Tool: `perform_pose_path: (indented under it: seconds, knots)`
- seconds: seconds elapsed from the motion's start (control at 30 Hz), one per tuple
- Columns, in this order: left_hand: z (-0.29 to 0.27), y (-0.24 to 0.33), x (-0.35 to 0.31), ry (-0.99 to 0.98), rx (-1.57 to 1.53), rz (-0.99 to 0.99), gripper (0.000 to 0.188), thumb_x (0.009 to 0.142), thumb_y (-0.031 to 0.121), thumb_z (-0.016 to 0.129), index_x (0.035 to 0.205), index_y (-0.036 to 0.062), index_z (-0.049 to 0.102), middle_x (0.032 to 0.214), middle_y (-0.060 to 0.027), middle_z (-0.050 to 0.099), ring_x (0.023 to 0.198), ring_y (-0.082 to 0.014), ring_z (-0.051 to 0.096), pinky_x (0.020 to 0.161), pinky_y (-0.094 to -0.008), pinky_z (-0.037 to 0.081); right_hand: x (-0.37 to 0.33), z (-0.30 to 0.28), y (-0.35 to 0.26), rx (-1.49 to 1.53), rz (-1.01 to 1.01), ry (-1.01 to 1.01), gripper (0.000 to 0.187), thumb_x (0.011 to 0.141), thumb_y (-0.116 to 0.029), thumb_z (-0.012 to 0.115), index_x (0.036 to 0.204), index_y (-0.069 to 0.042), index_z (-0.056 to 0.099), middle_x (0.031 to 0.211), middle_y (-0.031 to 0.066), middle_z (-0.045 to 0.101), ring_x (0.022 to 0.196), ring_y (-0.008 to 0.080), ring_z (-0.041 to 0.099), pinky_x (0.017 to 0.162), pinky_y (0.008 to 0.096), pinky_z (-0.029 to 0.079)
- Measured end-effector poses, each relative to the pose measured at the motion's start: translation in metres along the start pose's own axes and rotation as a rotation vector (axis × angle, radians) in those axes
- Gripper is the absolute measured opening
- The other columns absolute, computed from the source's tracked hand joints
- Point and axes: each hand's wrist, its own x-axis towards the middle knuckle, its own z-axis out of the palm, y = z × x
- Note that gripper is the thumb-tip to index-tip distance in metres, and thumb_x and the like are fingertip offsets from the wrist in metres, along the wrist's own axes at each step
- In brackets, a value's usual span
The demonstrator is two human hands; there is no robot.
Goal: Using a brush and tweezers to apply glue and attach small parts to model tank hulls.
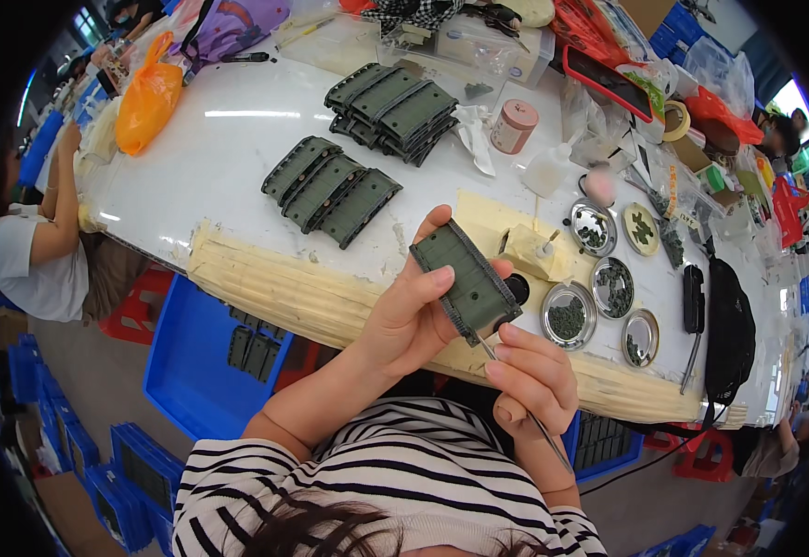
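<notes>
My left hand [402,311] grips a dark green ribbed plastic panel [465,275], thumb on its face and fingers behind, tilted above the table's near edge. Below it, my right hand [536,379] is closed round slim metal tweezers [549,439]. Their tip meets the panel's lower edge; whether it pinches a small part there is too fine to see. Similar green panels lie beyond in a near stack [330,190] and a far stack [393,107]. Right of my hands, a round metal dish [593,325] and several others hold tiny green parts.
Padded yellowish tape [265,288] lines the table's near edge. A taped block [536,252] stands behind the panel. At right lie a black pouch [731,325] and a black-handled tool [693,299]. A blue crate [205,357] sits below left; another person [38,246] sits at far left.
</notes>
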Motion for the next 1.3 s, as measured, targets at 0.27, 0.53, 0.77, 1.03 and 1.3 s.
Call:
perform_pose_path:
  seconds: [0.27, 0.53, 0.77, 1.03, 1.3]
  knots:
    - [0.000, 0.000, 0.001, -0.029, -0.009, -0.004, 0.059, 0.093, 0.015, 0.054, 0.140, 0.0303, 0.022, 0.127, -0.0269, 0.048, 0.116, -0.0327, 0.055, 0.097, -0.0442, 0.049, 0.002, -0.002, -0.001, -0.008, -0.017, -0.016, 0.031, 0.088, -0.028, 0.064, 0.098, 0.001, 0.067, 0.096, 0.0116, 0.064, 0.096, 0.0310, 0.067, 0.077, 0.0340, 0.058]
    - [0.002, 0.001, 0.002, -0.030, 0.013, -0.007, 0.060, 0.092, 0.017, 0.056, 0.140, 0.0299, 0.022, 0.125, -0.0270, 0.050, 0.115, -0.0326, 0.056, 0.096, -0.0430, 0.049, 0.005, -0.003, -0.003, -0.032, -0.023, -0.025, 0.032, 0.086, -0.031, 0.065, 0.099, -0.001, 0.067, 0.097, 0.0099, 0.064, 0.096, 0.0292, 0.067, 0.077, 0.0331, 0.058]
    - [0.003, 0.002, 0.003, -0.059, 0.015, -0.025, 0.056, 0.093, 0.019, 0.054, 0.140, 0.0277, 0.024, 0.125, -0.0263, 0.051, 0.116, -0.0323, 0.056, 0.096, -0.0418, 0.050, 0.003, 0.000, -0.002, 0.051, -0.039, 0.038, 0.035, 0.085, -0.034, 0.064, 0.099, -0.002, 0.065, 0.096, 0.0108, 0.064, 0.095, 0.0302, 0.067, 0.077, 0.0336, 0.058]
    - [0.003, -0.003, 0.002, 0.021, -0.278, -0.129, 0.051, 0.098, 0.048, 0.038, 0.141, 0.0211, 0.032, 0.126, -0.0279, 0.051, 0.108, -0.0284, 0.062, 0.080, -0.0297, 0.059, 0.003, -0.010, -0.008, 0.020, 0.025, 0.101, 0.044, 0.089, -0.045, 0.053, 0.095, -0.002, 0.060, 0.090, 0.0136, 0.061, 0.083, 0.0331, 0.068, 0.070, 0.0370, 0.058]
    - [0.000, -0.002, -0.002, 0.117, -0.557, -0.297, 0.057, 0.092, 0.054, 0.048, 0.124, 0.0084, 0.053, 0.121, -0.0197, 0.052, 0.099, -0.0276, 0.064, 0.080, -0.0271, 0.059, 0.022, -0.021, -0.007, -0.111, 0.028, -0.020, 0.042, 0.085, -0.041, 0.063, 0.095, 0.000, 0.064, 0.092, 0.0164, 0.063, 0.085, 0.0343, 0.068, 0.072, 0.0380, 0.058]
